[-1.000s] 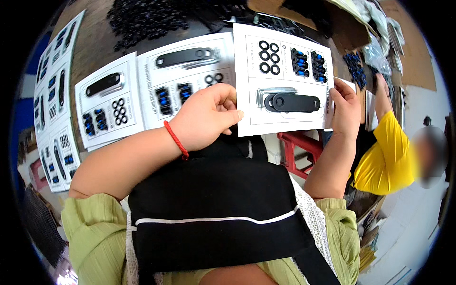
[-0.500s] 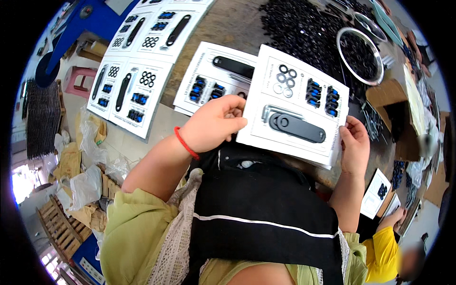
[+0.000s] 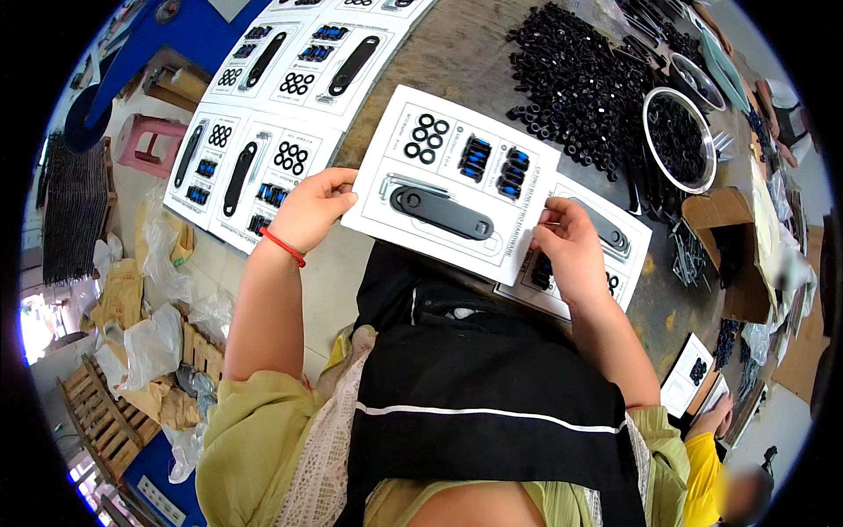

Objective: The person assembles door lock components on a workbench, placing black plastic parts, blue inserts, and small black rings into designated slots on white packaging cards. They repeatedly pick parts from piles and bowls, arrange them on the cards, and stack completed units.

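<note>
A white hardware card (image 3: pixel 474 250) is held tilted above the table's near edge. It bears six black rings, two groups of black-and-blue bolts, bent hex keys and a long dark flat tool with rounded ends. At its left edge, my left hand (image 3: pixel 312 211) is closed, thumb and fingertips on the border. My right hand (image 3: pixel 571 250) pinches the right edge between thumb and fingers. A second hardware card (image 3: pixel 637 237) lies partly beneath it on the right, turned the other way round. My right hand covers part of this second card.
Rows of similar cards (image 3: pixel 329 132) lie at the left. Loose small black parts (image 3: pixel 562 88) are heaped on the table (image 3: pixel 448 66), near a metal bowl (image 3: pixel 708 158). A cardboard box (image 3: pixel 746 263) stands right. At lower right is another person's yellow sleeve (image 3: pixel 702 474).
The upper card and both hands have moved left. The other card, earlier to the left of the upper one, now shows at its lower right. Both hands remain at the upper card's edges.
</note>
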Demonstrator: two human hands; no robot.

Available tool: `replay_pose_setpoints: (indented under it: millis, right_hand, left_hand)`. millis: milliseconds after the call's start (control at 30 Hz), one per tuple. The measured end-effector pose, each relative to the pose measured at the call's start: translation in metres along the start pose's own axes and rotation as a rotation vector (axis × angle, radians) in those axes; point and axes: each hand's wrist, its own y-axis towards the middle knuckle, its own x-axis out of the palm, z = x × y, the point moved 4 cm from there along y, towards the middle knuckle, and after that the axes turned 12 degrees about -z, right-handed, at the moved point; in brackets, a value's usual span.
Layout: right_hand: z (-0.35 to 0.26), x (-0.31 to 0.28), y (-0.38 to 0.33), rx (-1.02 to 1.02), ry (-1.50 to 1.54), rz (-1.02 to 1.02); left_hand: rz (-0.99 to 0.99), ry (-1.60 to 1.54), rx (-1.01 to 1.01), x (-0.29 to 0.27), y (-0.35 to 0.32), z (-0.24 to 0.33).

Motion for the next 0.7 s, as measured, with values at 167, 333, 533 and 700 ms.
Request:
replay_pose_setpoints:
  millis: [167,333,533,700]
  right_hand:
    - [0.006,0.007,0.005,0.007,-0.009,-0.022]
    - [0.01,0.003,0.006,0.006,-0.013,-0.034]
    - [0.013,-0.001,0.004,-0.012,-0.038,-0.014]
    - [0.001,0.002,-0.001,-0.02,-0.147,0.004]
  left_hand:
    - [0.022,-0.036,-0.021,-0.01,0.011,-0.016]
    - [0.02,-0.027,-0.02,-0.008,0.014,-0.019]
    - [0.078,-0.049,0.044,-0.009,0.011,-0.021]
    - [0.241,0.074,0.045,-0.015,0.003,-0.011]
